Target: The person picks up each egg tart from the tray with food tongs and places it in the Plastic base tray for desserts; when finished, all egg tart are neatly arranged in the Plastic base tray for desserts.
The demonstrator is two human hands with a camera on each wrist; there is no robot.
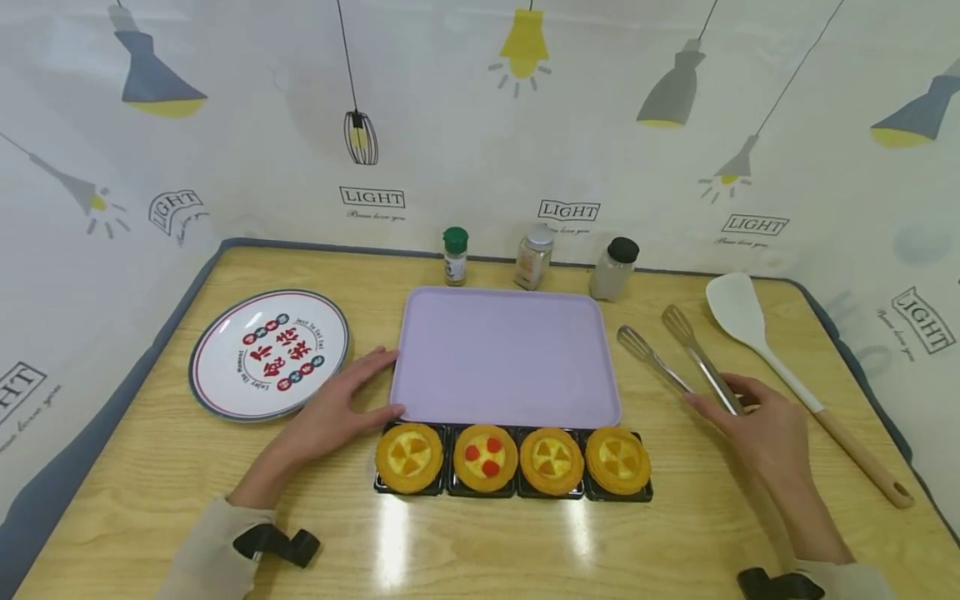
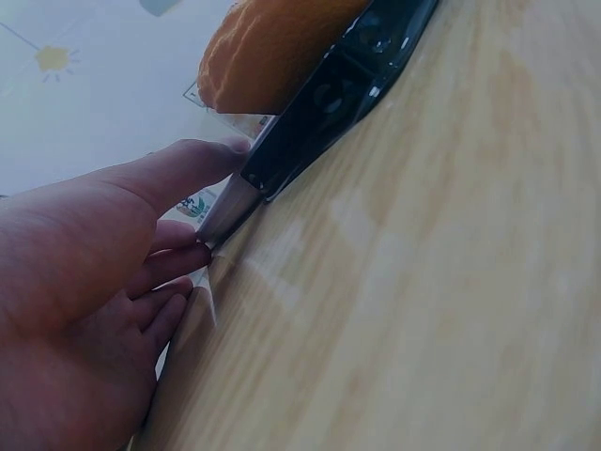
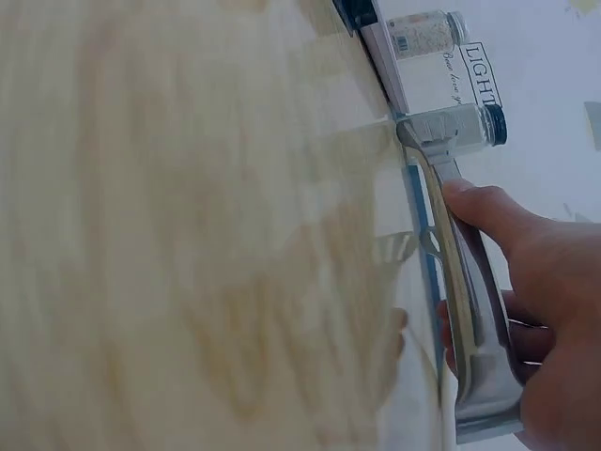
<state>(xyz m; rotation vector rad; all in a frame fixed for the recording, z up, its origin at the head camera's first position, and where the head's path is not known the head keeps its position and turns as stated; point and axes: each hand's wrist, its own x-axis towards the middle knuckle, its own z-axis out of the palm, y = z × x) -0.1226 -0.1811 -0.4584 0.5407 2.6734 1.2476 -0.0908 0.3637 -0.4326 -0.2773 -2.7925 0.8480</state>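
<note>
My left hand [image 1: 335,414] is at the left edge of a lilac tray [image 1: 506,357], its thumb and fingers spread apart. Seen in the left wrist view, the thumb and fingertips of the left hand [image 2: 103,254] touch the tray's edge near its corner. My right hand [image 1: 768,429] grips a pair of metal tongs [image 1: 705,358] with slotted ends, right of the tray; the two arms stand apart. In the right wrist view the thumb presses one arm of the tongs [image 3: 470,301]. Several egg tarts [image 1: 486,458] in black plastic holders line the tray's near edge.
A white plate [image 1: 225,358] with red lettering lies at the left. Behind the tray stand a green-capped jar [image 1: 455,257], a grey-capped jar [image 1: 534,258] and a black-capped jar [image 1: 613,271]. A white spatula [image 1: 772,358] with a wooden handle lies at the far right.
</note>
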